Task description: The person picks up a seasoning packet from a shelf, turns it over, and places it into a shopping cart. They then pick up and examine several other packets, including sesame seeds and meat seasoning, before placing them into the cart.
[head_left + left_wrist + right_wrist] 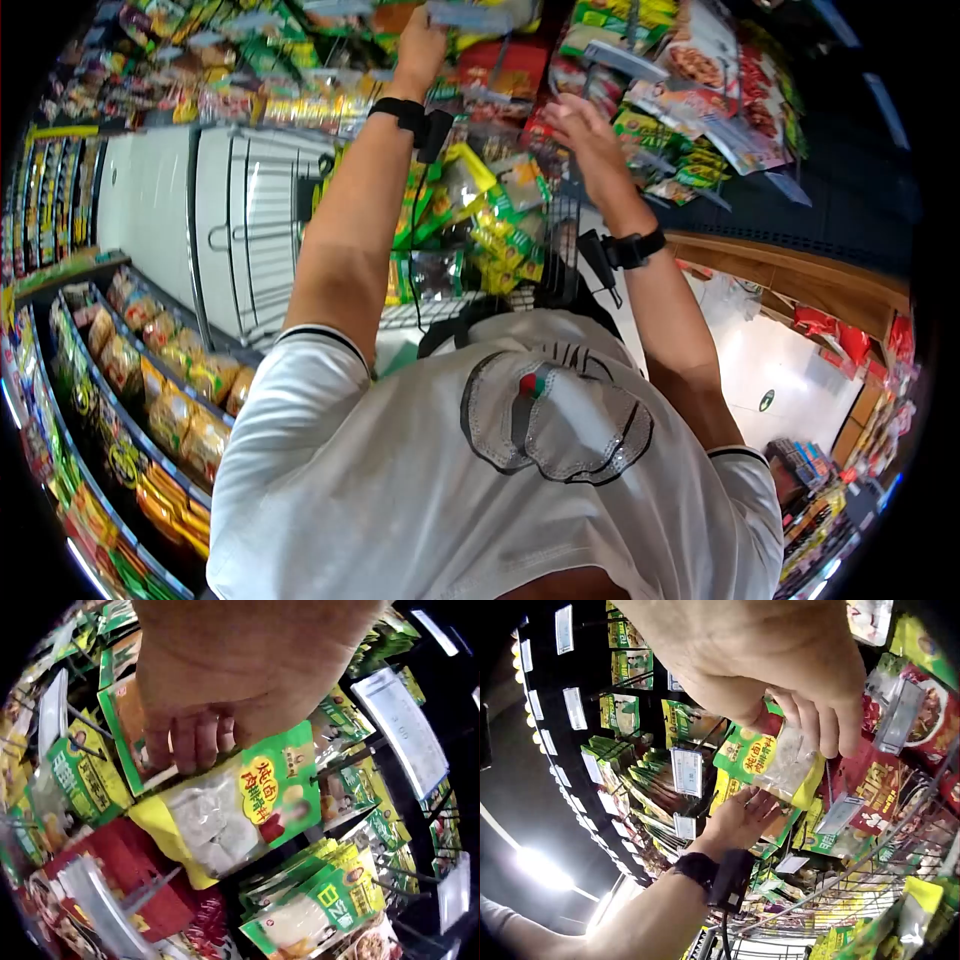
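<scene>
Your left hand [247, 679] meets the edge of a green-and-yellow packet [225, 814] at the far rack; can't tell whether it grips. Your right hand [598, 158], nearby right, fingers loose, holds nothing. Nearer you: wire cart [196, 240], packets inside.

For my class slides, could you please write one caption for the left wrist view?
A left hand close to a green-and-yellow packet, among other hanging packets and price labels.

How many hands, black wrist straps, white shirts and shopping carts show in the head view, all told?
Left hand and right hand: 2
Black wrist straps: 2
White shirt: 1
Shopping cart: 1
Total: 6
</scene>
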A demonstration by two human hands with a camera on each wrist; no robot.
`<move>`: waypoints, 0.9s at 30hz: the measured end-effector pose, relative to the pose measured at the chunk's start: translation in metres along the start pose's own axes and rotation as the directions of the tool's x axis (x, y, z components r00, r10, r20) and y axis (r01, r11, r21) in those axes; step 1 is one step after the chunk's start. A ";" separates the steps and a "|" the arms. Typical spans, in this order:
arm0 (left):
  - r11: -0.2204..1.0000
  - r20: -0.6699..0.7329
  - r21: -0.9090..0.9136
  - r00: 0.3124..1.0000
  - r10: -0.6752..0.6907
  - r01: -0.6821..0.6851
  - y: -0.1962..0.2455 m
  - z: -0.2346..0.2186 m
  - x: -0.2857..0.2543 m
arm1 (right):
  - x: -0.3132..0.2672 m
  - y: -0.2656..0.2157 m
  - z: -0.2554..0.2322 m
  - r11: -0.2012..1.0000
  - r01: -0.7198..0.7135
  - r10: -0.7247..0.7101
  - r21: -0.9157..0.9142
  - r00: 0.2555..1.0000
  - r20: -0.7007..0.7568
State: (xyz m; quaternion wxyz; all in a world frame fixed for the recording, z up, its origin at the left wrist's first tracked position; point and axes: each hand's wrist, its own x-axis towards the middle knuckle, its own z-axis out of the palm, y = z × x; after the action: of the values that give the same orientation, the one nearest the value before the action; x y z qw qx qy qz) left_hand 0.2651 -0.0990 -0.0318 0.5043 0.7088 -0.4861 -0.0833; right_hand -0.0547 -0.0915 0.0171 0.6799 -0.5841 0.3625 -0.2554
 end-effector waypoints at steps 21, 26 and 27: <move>0.361 0.237 -0.440 0.494 -0.837 0.822 -0.049 -0.091 -0.297 | -0.068 0.020 0.012 0.964 -0.252 0.245 0.090 0.966 0.079; 0.071 0.356 -0.629 0.368 -0.859 0.774 -0.068 -0.063 -0.279 | -0.079 0.007 0.018 0.962 -0.265 0.259 0.071 0.962 0.084; 0.017 0.369 -0.664 0.348 -0.862 0.748 -0.070 -0.058 -0.277 | -0.081 0.005 0.018 0.961 -0.269 0.264 0.061 0.962 0.076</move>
State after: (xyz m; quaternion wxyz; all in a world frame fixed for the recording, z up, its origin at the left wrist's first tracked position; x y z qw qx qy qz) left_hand 0.2007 0.1533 -0.1622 0.6366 0.5765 0.1259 -0.4965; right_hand -0.0904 -0.0172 0.0290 0.7402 -0.5138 0.4053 -0.1545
